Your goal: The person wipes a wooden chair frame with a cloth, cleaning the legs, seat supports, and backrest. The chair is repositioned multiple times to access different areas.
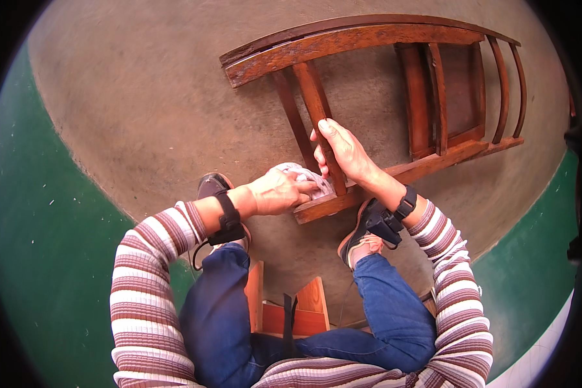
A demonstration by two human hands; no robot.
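Note:
A brown wooden chair (359, 41) lies tipped over on the floor before me. My right hand (342, 148) grips one of its crossbars (311, 97), with the thumb on top and the fingers curled around the far side. Low down by the joint of that bar and the near leg (313, 209), my left hand (279, 191) presses a pale crumpled cloth (296, 169) against the wood. Part of the cloth is hidden under the fingers and behind the crossbar.
A wooden stool (296, 317) is beneath me, between my legs. My shoes (215, 183) stand near the chair's near leg. Brown concrete floor (150, 97) surrounds the chair, bordered by green flooring (43, 233). Dark straps with devices are on both wrists.

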